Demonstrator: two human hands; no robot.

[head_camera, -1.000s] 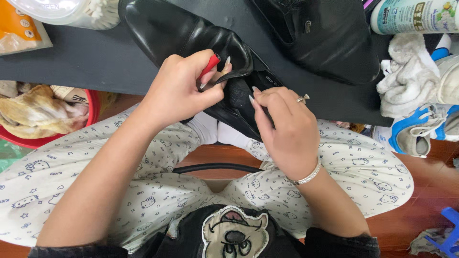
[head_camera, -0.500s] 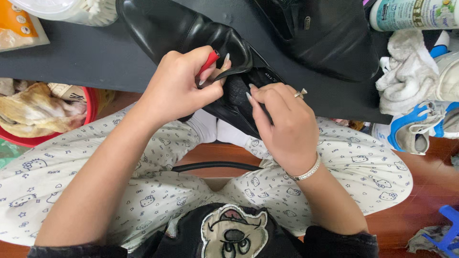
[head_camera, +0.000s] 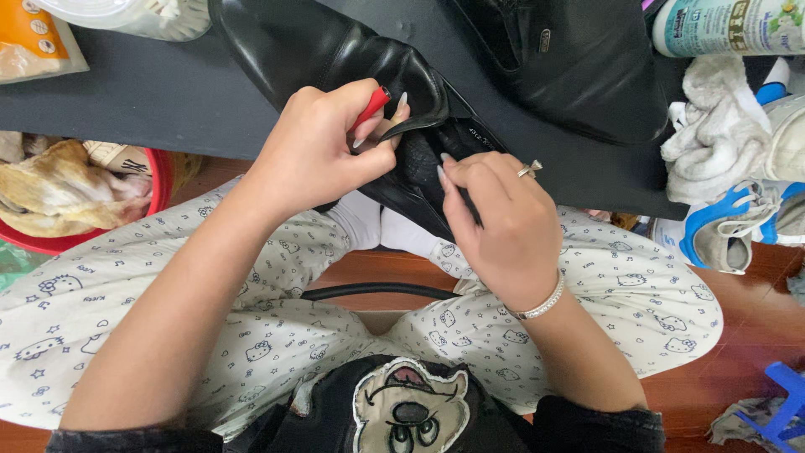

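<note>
A black leather shoe (head_camera: 319,50) lies on the dark table (head_camera: 151,109), its heel end hanging over the near edge toward me. My left hand (head_camera: 323,147) pinches the shoe's opening and also holds a small red tool (head_camera: 371,106) between its fingers. My right hand (head_camera: 499,218), with a ring and a silver bracelet, grips the heel and has its fingertips at the dark lining inside the shoe. A second black shoe (head_camera: 570,59) rests on the table behind.
A red basin (head_camera: 159,180) with rags sits left, below the table. An orange packet (head_camera: 33,38) and a clear container (head_camera: 134,13) lie at the back left. A bottle (head_camera: 729,25), grey cloths (head_camera: 721,134) and a blue-white sneaker (head_camera: 729,235) sit right. Blue plastic piece (head_camera: 784,403) on the wooden floor.
Both hands stay on the shoe. My right fingers have shifted slightly along the heel opening; the left hand keeps the red tool in place.
</note>
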